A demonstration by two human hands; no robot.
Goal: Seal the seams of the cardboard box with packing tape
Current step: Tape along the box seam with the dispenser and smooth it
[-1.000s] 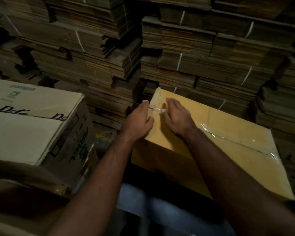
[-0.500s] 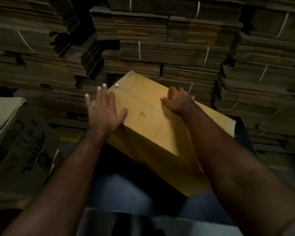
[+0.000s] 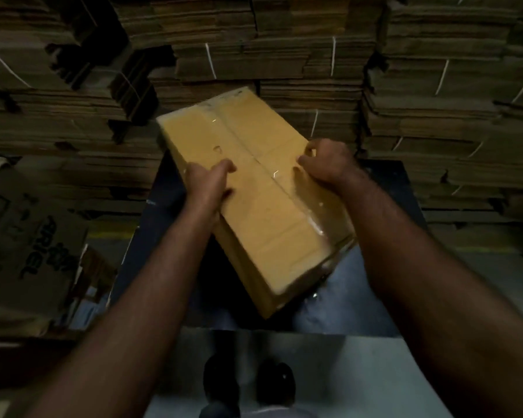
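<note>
Dim, warm light. Rear wall hidden by tall stacks of flattened brown corrugated cardboard bundled with white straps (image 3: 299,58). Left: printed brown carton with dark lettering (image 3: 34,251); below, dark flat surface (image 3: 151,236) and pale grey floor (image 3: 360,372).

Dim all round; light falls on my box (image 3: 254,188) at centre, tape (image 3: 313,220) glinting toward four o'clock, edges bowed, dark and softly blurred.
</note>
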